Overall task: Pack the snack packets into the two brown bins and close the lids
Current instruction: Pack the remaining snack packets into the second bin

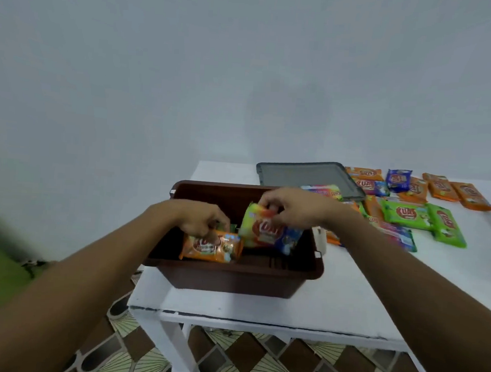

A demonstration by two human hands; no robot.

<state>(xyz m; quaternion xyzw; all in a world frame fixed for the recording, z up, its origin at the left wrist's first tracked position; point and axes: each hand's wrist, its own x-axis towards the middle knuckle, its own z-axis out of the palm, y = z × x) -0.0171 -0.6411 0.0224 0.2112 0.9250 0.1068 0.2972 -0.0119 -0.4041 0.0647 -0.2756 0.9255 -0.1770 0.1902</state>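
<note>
An open brown bin stands on the white table. Inside it, my left hand pinches the top edge of an orange snack packet standing at the bin's left. My right hand grips a multicoloured green, orange and blue packet above the bin's middle. A grey lid lies flat behind the bin. Several loose packets, orange, green and blue, lie spread on the table at the right. Only one bin is in view.
The table's front edge runs just below the bin, with a patterned tile floor underneath. A plain pale wall rises behind the table. A white latch sticks up on the bin's right side.
</note>
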